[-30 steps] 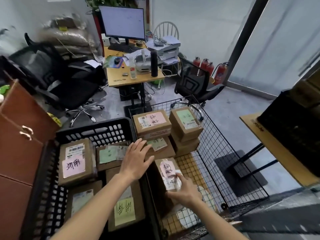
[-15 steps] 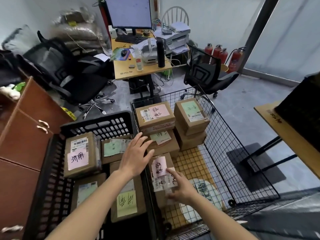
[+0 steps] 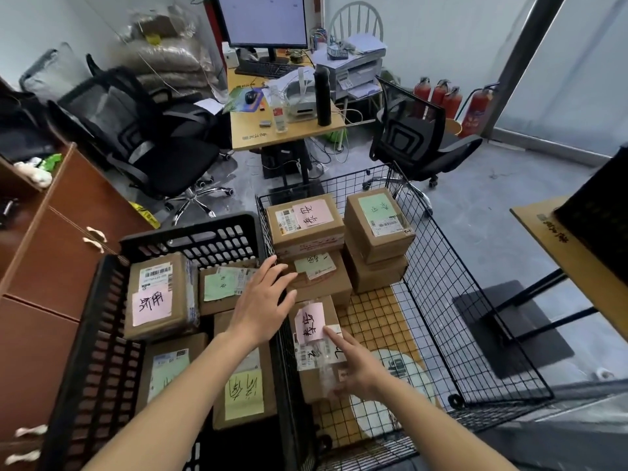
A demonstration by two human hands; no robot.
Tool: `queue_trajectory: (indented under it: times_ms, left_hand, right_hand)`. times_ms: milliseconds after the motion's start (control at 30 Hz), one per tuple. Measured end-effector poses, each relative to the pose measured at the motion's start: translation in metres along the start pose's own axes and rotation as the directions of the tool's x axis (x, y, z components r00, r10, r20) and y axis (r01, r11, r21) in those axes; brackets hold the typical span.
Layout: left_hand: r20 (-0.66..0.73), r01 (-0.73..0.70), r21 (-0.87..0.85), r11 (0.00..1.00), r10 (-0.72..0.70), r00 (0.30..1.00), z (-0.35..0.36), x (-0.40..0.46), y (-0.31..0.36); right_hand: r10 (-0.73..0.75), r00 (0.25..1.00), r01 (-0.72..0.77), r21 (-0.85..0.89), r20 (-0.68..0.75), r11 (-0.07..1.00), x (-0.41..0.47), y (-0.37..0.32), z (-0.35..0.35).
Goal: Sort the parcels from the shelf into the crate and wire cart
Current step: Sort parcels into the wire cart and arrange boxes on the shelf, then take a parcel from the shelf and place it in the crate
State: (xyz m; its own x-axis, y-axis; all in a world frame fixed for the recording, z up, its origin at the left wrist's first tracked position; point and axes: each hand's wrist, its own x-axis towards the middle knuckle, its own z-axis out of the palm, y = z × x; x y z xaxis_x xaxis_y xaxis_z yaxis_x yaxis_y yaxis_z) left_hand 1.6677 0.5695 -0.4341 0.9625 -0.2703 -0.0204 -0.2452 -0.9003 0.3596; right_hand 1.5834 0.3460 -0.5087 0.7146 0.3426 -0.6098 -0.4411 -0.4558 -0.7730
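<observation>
My right hand [image 3: 356,365], fingers loosely spread, rests on a pink-labelled parcel [image 3: 317,348] standing in the wire cart [image 3: 475,321], while my left hand [image 3: 263,300] hovers open-fingered above the black crate [image 3: 102,351] beside it.

Handwritten Chinese on pink note [image 3: 309,325] of parcel [image 3: 317,351] under right hand [image 3: 356,370] fingertip; characters possibly 东丰, blurred. Printed labels and barcodes nearby too small to read. Desk edge stamp [image 3: 255,136] illegible.
</observation>
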Motion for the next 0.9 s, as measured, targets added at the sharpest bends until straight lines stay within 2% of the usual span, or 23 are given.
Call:
queue_trajectory:
  times_ms: [67, 233, 400, 567, 733, 900]
  left_hand:
    - [0.016, 0.003, 0.021, 1.000, -0.003, 1.000, -0.001, 0.000, 0.000]
    - [0.071, 0.015, 0.097, 0.995, -0.022, 0.997, -0.012, -0.004, 0.009]
    - [0.163, -0.050, 0.190, 0.981, 0.019, 0.987, -0.029, -0.019, 0.017]
    - [0.167, -0.083, 0.196, 0.977, 0.050, 0.985, -0.060, -0.028, 0.033]
    - [0.110, -0.200, 0.150, 0.968, 0.185, 0.977, -0.100, -0.036, 0.073]
    - [0.052, -0.375, 0.123, 0.919, 0.372, 0.927, -0.138, -0.075, 0.116]
  right_hand:
    - [0.008, 1.000, -0.008, -0.013, -0.004, 1.000, -0.001, -0.001, 0.000]
    - [0.027, 0.999, -0.039, -0.300, -0.044, 0.953, -0.009, -0.006, -0.005]
    - [-0.009, 0.994, -0.042, -0.477, -0.104, 0.878, -0.024, -0.029, -0.028]
    - [-0.075, 0.965, -0.073, -0.533, -0.251, 0.843, -0.063, -0.064, -0.049]
    - [-0.125, 0.884, -0.175, -0.566, -0.451, 0.806, -0.137, -0.098, -0.049]
    - [-0.116, 0.745, -0.345, -0.529, -0.657, 0.776, -0.241, -0.124, -0.014]
